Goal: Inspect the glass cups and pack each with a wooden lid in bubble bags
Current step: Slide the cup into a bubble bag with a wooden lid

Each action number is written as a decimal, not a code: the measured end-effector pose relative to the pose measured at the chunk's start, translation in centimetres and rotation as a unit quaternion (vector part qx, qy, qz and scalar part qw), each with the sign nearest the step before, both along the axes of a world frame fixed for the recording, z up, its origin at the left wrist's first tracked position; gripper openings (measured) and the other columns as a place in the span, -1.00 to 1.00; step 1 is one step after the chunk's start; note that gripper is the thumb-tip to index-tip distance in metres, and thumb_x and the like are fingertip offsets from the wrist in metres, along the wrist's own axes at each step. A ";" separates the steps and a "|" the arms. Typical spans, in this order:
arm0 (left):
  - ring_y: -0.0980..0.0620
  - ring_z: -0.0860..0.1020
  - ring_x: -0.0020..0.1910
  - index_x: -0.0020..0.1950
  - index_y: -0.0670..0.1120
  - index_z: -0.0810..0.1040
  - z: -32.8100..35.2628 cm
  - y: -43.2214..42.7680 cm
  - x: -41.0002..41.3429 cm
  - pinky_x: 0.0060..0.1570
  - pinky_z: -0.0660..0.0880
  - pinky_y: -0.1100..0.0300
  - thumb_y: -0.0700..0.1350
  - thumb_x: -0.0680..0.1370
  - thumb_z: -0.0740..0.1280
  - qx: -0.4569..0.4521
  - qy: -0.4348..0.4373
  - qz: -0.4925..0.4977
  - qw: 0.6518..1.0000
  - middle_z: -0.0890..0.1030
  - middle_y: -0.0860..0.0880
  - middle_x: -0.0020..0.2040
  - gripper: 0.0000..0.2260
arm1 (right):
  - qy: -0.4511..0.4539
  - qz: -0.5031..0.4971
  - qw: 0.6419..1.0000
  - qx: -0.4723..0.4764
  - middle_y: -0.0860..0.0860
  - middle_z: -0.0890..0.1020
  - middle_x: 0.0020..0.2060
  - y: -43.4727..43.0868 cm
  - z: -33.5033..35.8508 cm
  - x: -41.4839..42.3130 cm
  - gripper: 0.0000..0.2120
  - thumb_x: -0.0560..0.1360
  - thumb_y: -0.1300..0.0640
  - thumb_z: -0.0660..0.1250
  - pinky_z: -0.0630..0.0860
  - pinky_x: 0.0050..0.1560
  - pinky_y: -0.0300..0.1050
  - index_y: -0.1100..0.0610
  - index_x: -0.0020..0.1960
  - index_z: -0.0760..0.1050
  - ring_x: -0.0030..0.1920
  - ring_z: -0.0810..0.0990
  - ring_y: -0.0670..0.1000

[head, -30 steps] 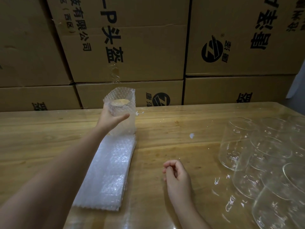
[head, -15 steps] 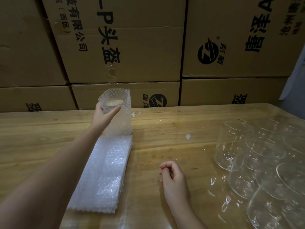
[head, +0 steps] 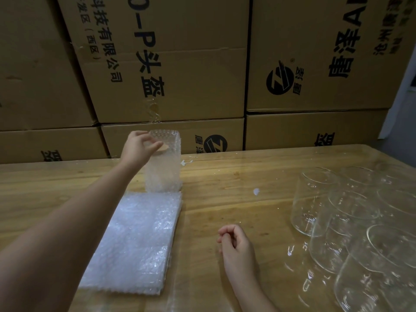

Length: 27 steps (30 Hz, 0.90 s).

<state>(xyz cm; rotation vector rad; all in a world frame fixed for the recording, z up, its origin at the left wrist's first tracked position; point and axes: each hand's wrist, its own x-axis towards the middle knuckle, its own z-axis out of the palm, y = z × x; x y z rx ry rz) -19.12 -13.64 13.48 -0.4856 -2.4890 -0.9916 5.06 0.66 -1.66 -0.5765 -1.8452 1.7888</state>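
1. The packed bubble bag (head: 163, 174) stands upright on the table (head: 225, 199) under my left hand (head: 138, 148). That hand grasps the bag's top edge with curled fingers, and the thumb reaches across towards the wooden lid (head: 163, 149) showing inside near the top.
2. Nearer me than that hand, just beside the bag's foot, a flat stack of bubble bags (head: 135, 242) lies along my left forearm.
3. My right hand (head: 238, 246) rests on the table to the right of the stack, loosely curled and holding nothing.
4. Right of that hand, the bare glass cups (head: 351, 221) stand crowded together.
5. Beyond my left hand rise cardboard boxes (head: 191, 75).
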 end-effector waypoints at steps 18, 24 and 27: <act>-0.14 -0.01 0.55 0.55 0.11 0.08 -2.1 -2.8 2.0 0.41 0.08 -0.27 0.11 0.45 0.43 0.060 -0.042 0.101 0.992 -0.05 -0.02 0.59 -0.22 | -0.016 0.021 1.000 0.005 -0.05 0.57 -0.41 0.0 0.8 1.1 -0.73 0.50 0.37 0.18 0.45 -0.29 -0.09 0.08 -0.24 0.51 -0.38 0.49 -0.08; -0.26 0.17 0.49 0.57 0.06 -0.06 -8.7 -2.4 -2.3 0.35 0.27 -0.29 0.27 0.42 0.40 0.179 -0.232 0.040 0.955 0.09 -0.15 0.56 -0.09 | -0.023 0.021 0.999 0.019 -0.07 0.58 -0.47 0.1 0.3 0.2 -0.67 0.50 0.39 0.19 0.46 -0.28 -0.02 0.04 -0.29 0.50 -0.43 0.45 -0.05; -0.28 0.25 0.44 0.57 -0.07 0.01 -8.6 -1.0 -5.5 0.35 0.30 -0.24 0.26 0.47 0.35 0.228 -0.256 0.109 0.933 0.19 -0.21 0.53 -0.15 | -0.030 -0.001 0.999 0.031 -0.04 0.60 -0.46 -0.1 -0.1 -0.4 -0.65 0.47 0.38 0.22 0.46 -0.27 -0.06 -0.01 -0.33 0.50 -0.44 0.45 -0.03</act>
